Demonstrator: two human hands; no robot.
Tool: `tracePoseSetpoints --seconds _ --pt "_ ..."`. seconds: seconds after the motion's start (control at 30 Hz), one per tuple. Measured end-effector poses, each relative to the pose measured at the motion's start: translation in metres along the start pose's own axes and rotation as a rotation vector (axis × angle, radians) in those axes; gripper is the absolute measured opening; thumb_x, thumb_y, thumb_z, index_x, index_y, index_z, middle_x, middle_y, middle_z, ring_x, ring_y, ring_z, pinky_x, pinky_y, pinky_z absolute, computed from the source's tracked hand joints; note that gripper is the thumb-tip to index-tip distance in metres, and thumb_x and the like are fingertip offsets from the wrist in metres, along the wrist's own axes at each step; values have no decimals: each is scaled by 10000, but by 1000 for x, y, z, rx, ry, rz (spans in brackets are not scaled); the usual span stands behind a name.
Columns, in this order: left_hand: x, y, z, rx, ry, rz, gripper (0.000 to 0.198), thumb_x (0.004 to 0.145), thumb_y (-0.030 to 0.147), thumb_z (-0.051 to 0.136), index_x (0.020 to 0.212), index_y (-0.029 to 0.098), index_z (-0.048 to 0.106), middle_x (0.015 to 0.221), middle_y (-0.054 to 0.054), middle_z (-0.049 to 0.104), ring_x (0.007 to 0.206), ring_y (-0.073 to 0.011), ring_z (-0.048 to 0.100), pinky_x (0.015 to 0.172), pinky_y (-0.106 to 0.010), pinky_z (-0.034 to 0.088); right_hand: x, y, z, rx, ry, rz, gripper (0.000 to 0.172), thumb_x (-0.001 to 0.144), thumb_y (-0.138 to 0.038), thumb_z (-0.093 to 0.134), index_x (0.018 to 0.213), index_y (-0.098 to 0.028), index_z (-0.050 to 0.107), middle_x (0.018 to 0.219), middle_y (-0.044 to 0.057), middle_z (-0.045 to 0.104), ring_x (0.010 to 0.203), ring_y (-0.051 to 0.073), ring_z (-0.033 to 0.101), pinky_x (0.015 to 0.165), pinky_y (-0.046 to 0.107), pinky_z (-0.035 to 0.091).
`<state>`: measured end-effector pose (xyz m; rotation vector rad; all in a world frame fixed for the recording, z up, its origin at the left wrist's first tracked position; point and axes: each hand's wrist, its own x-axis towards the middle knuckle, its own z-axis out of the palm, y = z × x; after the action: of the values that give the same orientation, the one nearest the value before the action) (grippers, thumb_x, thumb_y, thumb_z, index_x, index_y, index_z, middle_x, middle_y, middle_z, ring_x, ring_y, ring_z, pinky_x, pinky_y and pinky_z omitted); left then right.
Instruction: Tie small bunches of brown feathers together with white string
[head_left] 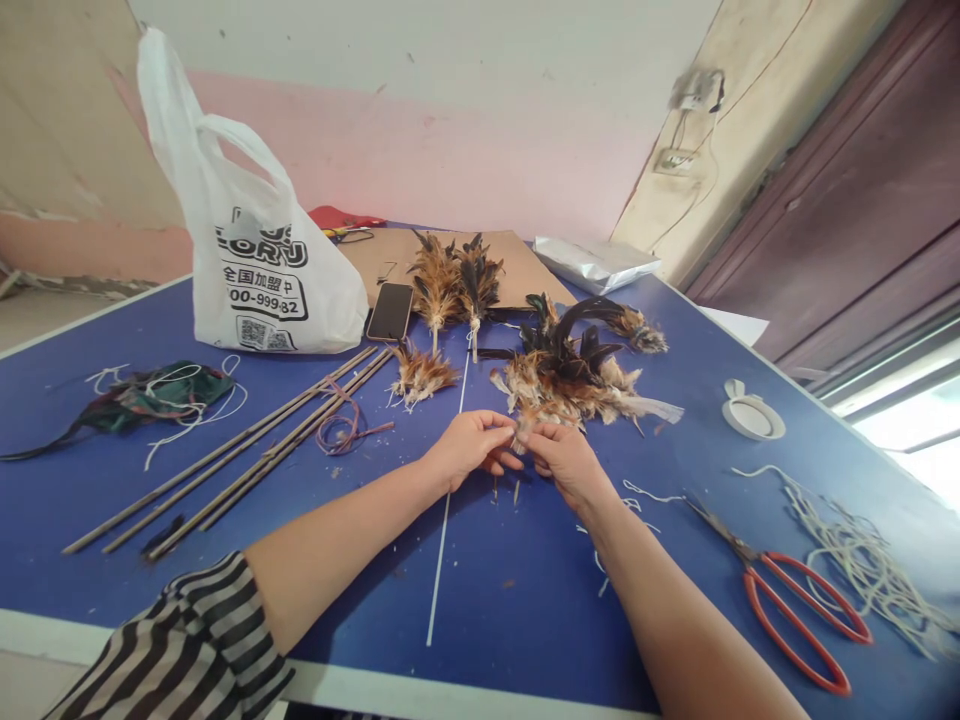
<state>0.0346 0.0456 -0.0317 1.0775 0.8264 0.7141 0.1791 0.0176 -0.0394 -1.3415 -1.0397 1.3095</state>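
Where the blue table (487,580) shows in the head view, the left hand (469,447) and right hand (564,455) meet at centre, fingers pinched together on a small feather bundle (525,420) at the near edge of the loose feather pile (577,375). Bamboo sticks (247,450) lie left; red-handled scissors (787,590) right; white plastic bag (255,250) behind.
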Motion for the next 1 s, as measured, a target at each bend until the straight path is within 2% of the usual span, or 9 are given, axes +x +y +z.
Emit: tracePoseSetpoints --seconds 0.1,0.2,0.27,0.4,0.63,0.8,1.0 --pt "0 0 -1 4 -16 -32 257 659 204 641 878 118 536 757 -85 642 598 -143 633 425 -162 437 1 0 -4 -72 8 -34 235 597 -348 640 592 -131 549 467 -46 433 382 27 261 375 196 174" --pt "1 -1 -4 -3 -56 -74 233 637 211 663 816 102 561 803 -111 650 609 -135 632 436 -152 438 -1 -2 -5 -139 -5 -75 243 611 -357 621 568 -131 543 503 -21 491 397 34 295 386 202 189" --pt "2 -2 -6 0 -97 -101 210 641 231 661 777 94 579 821 -124 654 606 -130 630 429 -144 430 -2 -4 -5 -144 -9 -82 247 608 -361 626 565 -136 534 481 -31 471 398 37 291 389 205 183" --pt "2 -3 -7 5 -130 -139 205 630 258 672 733 102 588 785 -119 666 608 -137 633 416 -144 419 -3 -5 -4 -93 -18 -60 260 584 -372 660 571 -150 525 427 -66 386 387 38 267 389 207 172" --pt "1 -1 -7 -23 -117 -162 193 609 233 689 709 102 589 756 -109 670 598 -132 630 418 -140 413 -1 -1 -3 16 -40 -25 266 567 -374 693 617 -142 572 438 -59 421 388 38 291 395 206 190" --pt "2 -2 -7 -81 -108 -182 132 622 168 676 719 88 634 744 -96 667 567 -89 607 430 -123 419 -1 1 -2 46 -43 -23 243 581 -351 693 621 -147 566 449 -51 454 389 37 316 399 200 187" --pt "2 -1 -8 -150 -142 -218 128 621 146 680 726 84 640 688 -72 653 525 -65 580 427 -115 425 -2 0 -1 130 -119 -14 243 591 -353 692 630 -148 567 473 -34 487 397 39 311 407 203 195"
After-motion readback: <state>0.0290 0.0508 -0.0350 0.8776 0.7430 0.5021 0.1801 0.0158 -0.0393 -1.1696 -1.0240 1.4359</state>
